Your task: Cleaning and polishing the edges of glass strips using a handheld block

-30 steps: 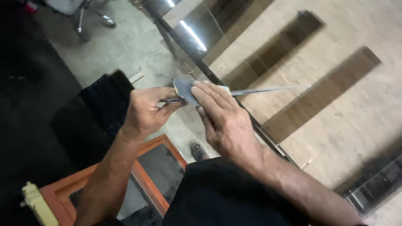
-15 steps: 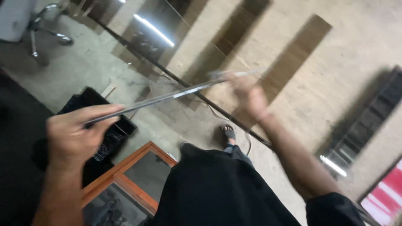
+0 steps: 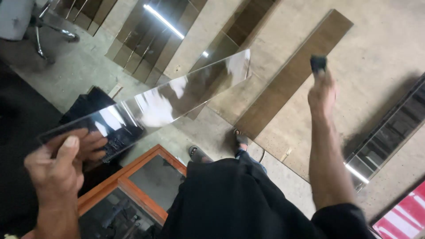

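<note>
Glass strip (image 3: 172, 99) is gripped at 1 end by left hand (image 3: 62, 163); right hand (image 3: 321, 90), well clear of it, clenches a small black block (image 3: 318, 63).

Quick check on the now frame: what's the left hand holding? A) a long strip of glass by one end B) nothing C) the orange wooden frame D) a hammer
A: the left hand grips one end of the long glass strip, which stretches up and to the right, while the right hand is raised apart from it around a small dark object.

Bare concrete floor (image 3: 380, 57), glass strips (image 3: 137, 35), orange-framed panel (image 3: 133, 186).
</note>
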